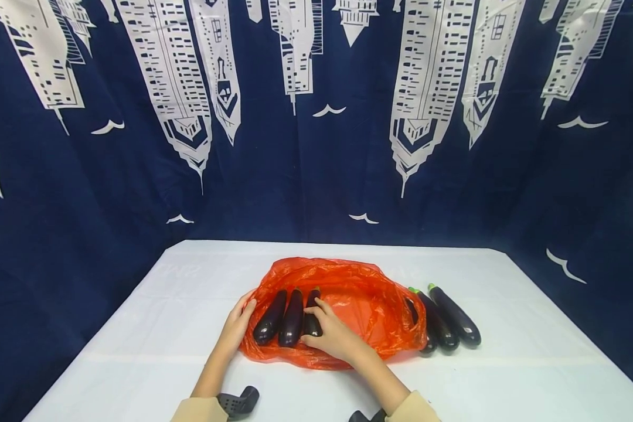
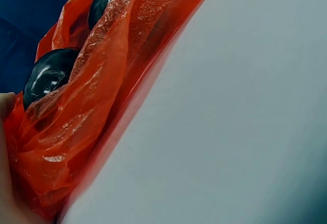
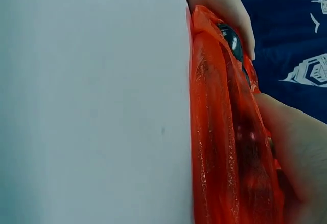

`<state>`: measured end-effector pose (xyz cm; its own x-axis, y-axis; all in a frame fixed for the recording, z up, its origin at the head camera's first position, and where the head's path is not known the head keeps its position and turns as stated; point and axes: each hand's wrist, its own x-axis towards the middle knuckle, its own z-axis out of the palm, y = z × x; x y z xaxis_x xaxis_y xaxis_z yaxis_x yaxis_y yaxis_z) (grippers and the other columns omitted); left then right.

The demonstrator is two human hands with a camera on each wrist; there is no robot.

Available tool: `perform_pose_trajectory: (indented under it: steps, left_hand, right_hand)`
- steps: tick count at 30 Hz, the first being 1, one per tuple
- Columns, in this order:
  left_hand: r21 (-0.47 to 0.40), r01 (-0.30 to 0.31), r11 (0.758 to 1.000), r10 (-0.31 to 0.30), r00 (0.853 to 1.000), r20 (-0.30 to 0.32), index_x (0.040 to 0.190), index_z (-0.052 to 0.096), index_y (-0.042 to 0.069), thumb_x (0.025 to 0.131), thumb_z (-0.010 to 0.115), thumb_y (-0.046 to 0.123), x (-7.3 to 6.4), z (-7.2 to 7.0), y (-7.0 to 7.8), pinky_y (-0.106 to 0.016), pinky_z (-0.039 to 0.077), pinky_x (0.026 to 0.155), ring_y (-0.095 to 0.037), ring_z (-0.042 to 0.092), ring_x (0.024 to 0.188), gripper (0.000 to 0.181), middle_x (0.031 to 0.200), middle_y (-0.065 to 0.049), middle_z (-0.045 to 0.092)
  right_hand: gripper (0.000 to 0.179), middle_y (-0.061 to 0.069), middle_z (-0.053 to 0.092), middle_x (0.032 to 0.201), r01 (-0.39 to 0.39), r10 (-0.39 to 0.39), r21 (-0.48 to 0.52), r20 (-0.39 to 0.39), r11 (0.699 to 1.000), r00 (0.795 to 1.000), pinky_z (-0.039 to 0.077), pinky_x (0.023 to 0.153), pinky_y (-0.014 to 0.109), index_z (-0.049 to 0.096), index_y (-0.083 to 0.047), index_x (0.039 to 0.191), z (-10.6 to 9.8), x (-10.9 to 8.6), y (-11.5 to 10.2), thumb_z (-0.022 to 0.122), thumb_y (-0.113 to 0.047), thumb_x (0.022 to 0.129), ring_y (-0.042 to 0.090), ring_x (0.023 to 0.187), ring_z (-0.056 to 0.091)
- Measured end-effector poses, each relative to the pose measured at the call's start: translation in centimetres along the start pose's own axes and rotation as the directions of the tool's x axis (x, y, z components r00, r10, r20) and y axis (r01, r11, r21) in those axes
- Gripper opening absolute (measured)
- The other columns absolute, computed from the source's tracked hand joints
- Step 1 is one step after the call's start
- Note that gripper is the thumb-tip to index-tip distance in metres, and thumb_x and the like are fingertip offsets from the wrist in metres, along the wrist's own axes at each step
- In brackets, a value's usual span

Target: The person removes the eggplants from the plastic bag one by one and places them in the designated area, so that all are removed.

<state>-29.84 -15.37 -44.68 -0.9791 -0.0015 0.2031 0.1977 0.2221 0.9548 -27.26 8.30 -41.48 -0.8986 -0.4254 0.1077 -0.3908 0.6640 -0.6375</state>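
three eggplants [image 1: 292,319] inside seemingly plain bag [image 1: 361,310]

A red bag [image 2: 84,134] partly covers two eggplants [image 2: 47,76].

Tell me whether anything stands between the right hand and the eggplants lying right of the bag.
The red plastic bag does: its right side lies between the right hand, gripping an inner eggplant, and the outer eggplants, and partly covers the nearest one.
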Motion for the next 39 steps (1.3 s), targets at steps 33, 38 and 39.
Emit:
perform_pose_trajectory:
  steps: [33,38,39]
  left_hand:
    - [0.008,0.003,1.0,-0.003,1.0,-0.016,0.135,0.041,0.007,0.096,0.04,0.034,-0.1,0.1,0.1,-0.052,0.025,0.108,-0.035,0.037,0.129,0.047,0.138,-0.018,0.043]
    - [-0.011,0.013,1.0,-0.014,1.0,-0.012,0.135,0.041,0.009,0.096,0.041,0.035,0.1,0.0,0.0,-0.051,0.024,0.11,-0.034,0.036,0.13,0.047,0.139,-0.016,0.042]
    - [-0.013,0.013,1.0,-0.013,1.0,-0.012,0.135,0.041,0.009,0.096,0.04,0.035,0.1,0.0,0.0,-0.051,0.024,0.11,-0.033,0.036,0.131,0.048,0.139,-0.016,0.042]
  right_hand:
    - [0.05,0.006,0.037,0.143,-0.065,0.068,0.028,-0.134,0.997,0.989,0.041,0.094,0.057,0.054,-0.017,0.125,-3.9,-3.5,-0.6,0.063,-0.019,0.076,0.033,0.125,0.042]
    - [0.049,0.002,0.039,0.142,-0.074,0.077,0.026,-0.156,0.997,0.985,0.043,0.092,0.054,0.055,-0.02,0.124,-5.3,-4.5,-0.6,0.063,-0.018,0.075,0.031,0.123,0.043]
    - [0.049,0.002,0.039,0.142,-0.07,0.073,0.025,-0.158,0.997,0.985,0.043,0.093,0.054,0.056,-0.021,0.123,-5.6,-4.7,-0.6,0.062,-0.017,0.075,0.031,0.123,0.043]
